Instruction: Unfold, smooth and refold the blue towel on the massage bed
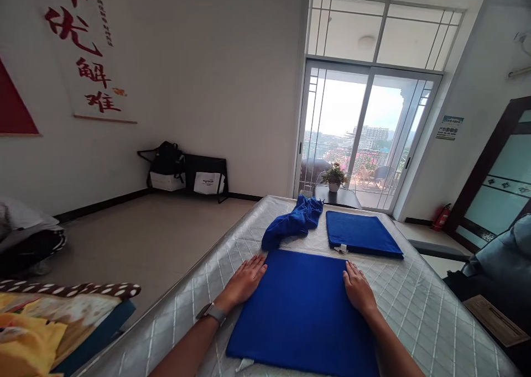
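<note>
A flat, square blue folded cloth (305,310) lies on the silver quilted mattress (199,288), a white tag sticking out at its near left edge. My left hand (245,277), with a watch at the wrist, rests flat at the cloth's far left corner, fingers stretched out. At the far right corner lies my right hand (358,286), also flat with its fingers extended. Just beyond is a crumpled blue cloth (294,222). To its right sits a second flat blue folded cloth (363,233) with a white tag on its near edge.
Past the mattress stand a small dark table (346,199) and a potted plant (334,177), before glass sliding doors (332,117). Bags (166,161) sit by the left wall. Patterned bedding (78,321) is at the near left, a dark chair (504,250) at the right.
</note>
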The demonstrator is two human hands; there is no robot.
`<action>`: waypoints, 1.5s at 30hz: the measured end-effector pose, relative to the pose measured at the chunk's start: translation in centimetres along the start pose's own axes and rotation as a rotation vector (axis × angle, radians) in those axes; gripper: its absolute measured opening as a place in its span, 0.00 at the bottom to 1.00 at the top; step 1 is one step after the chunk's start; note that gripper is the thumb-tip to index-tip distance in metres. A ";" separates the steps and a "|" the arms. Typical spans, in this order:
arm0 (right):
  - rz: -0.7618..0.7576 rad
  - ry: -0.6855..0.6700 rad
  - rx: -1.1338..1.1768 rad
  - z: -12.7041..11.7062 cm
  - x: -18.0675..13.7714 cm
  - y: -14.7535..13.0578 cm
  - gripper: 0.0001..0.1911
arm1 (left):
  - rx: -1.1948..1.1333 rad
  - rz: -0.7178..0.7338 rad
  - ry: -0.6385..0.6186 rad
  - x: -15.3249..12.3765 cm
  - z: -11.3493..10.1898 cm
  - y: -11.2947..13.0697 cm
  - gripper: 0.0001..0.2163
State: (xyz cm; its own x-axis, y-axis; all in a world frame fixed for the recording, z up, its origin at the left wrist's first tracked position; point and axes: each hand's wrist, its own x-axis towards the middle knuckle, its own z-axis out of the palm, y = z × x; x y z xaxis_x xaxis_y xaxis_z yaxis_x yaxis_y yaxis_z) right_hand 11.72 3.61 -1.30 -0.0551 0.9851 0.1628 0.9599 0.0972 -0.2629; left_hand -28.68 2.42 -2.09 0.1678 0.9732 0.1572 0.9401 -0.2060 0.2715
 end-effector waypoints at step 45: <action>0.014 -0.168 -0.078 -1.7 -6.1 -1.5 0.35 | 0.091 0.155 -0.015 0.3 2.6 10.8 0.32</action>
State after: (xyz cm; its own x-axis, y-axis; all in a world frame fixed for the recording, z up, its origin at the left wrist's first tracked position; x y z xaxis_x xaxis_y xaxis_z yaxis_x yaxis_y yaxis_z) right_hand 11.03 -2.81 -0.32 -0.0804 0.9968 -0.0033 0.9790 0.0784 -0.1881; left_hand -17.73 0.73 -1.58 0.3166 0.9321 0.1759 0.9254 -0.3442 0.1583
